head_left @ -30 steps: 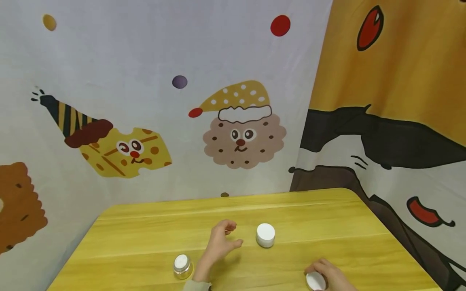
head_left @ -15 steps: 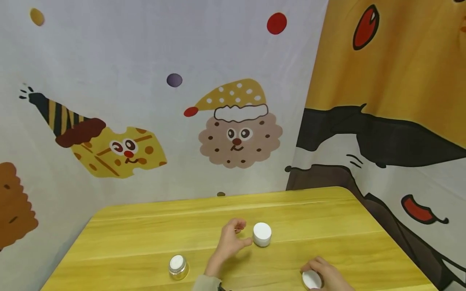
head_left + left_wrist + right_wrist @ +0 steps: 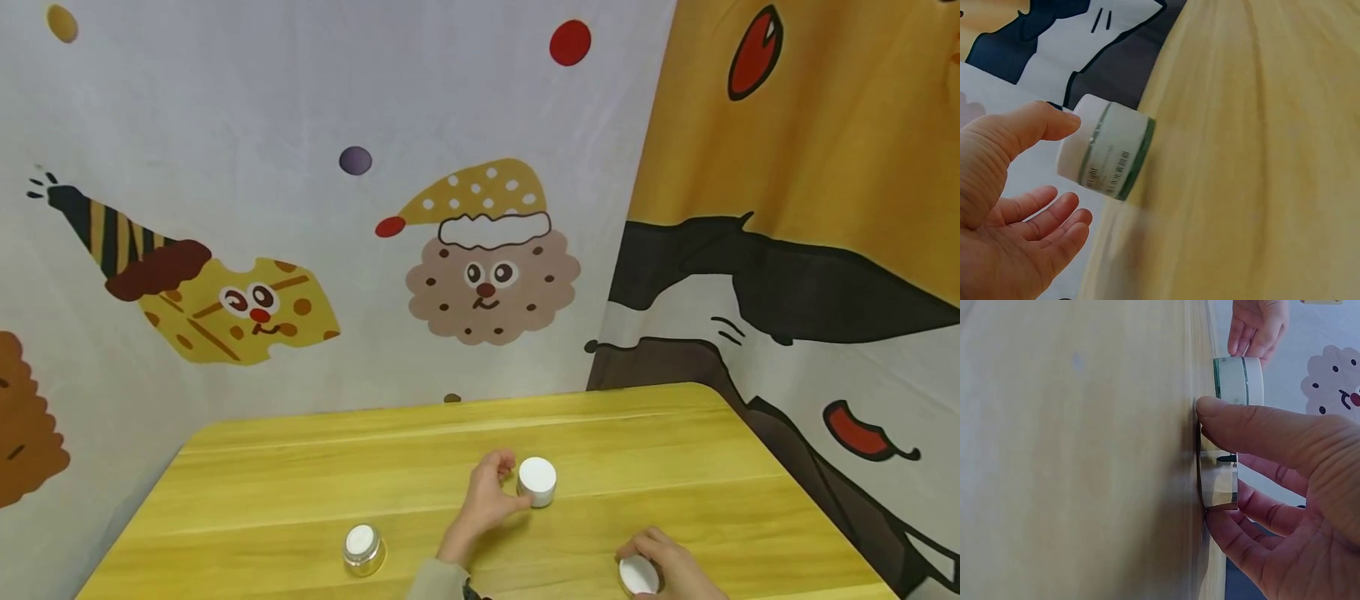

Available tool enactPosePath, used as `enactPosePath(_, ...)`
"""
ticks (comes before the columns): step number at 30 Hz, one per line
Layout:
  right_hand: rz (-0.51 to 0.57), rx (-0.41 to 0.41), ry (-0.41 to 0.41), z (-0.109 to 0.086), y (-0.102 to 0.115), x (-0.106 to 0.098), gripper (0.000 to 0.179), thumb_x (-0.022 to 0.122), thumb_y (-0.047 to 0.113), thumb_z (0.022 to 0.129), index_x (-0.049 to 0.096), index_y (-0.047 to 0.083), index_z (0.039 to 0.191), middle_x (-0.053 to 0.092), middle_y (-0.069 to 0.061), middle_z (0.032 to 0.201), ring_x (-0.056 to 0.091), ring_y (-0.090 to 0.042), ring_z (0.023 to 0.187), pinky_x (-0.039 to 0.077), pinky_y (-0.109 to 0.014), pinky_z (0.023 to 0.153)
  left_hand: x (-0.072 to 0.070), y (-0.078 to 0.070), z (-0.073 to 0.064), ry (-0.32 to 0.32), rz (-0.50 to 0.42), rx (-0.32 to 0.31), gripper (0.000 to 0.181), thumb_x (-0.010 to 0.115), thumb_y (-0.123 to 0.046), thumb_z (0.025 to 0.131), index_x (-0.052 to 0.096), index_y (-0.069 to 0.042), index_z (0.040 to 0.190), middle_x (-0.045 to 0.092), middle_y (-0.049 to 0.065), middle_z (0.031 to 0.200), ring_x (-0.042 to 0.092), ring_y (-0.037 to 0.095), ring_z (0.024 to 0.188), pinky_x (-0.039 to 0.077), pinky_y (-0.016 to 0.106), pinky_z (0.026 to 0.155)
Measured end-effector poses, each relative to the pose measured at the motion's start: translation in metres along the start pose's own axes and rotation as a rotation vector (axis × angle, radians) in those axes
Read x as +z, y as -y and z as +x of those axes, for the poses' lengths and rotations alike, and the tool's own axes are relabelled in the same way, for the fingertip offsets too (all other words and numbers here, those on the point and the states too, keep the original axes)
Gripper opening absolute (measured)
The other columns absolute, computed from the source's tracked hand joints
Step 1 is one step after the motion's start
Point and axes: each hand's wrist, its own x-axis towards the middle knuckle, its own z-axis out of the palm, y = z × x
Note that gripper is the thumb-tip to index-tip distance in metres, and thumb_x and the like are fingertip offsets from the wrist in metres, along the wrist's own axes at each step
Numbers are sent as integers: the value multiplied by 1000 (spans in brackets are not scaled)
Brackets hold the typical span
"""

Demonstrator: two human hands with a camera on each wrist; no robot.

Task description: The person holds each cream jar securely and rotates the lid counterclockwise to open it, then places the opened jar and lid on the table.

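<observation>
A white cream jar (image 3: 537, 481) with a white lid stands upright on the table, a green band round its base (image 3: 1138, 164). Beside it, on its left, my left hand (image 3: 489, 495) has its thumb and fingers spread apart. The thumb tip is right at the jar's lid in the left wrist view, while the other fingers stay loosely bent away from it. My right hand (image 3: 669, 567) grips a low round container (image 3: 639, 575) with a white top, between thumb and fingers. Its side is shiny and gold-toned in the right wrist view (image 3: 1217, 478), resting close against the table.
A small glass jar (image 3: 363, 550) with a white top and shiny gold-toned body stands on the left of the wooden table (image 3: 300, 475). A cartoon-printed curtain (image 3: 450, 100) hangs behind the table's far edge and along its right side.
My left hand has moved right, from a gap away to right beside the white cream jar. The right hand keeps its grip on the low round container. The head view has shifted slightly.
</observation>
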Motion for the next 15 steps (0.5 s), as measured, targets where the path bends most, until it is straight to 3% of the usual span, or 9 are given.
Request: enactPosePath(15, 16, -16, -10, 0, -1, 1, 31, 78, 19, 76, 63, 7, 101, 55, 1, 96, 49, -1, 83, 42, -20, 60, 15, 3, 4, 41, 93, -24, 57, 82, 0, 58, 55, 6, 108, 55, 5, 97, 51, 19, 87, 46, 30, 77)
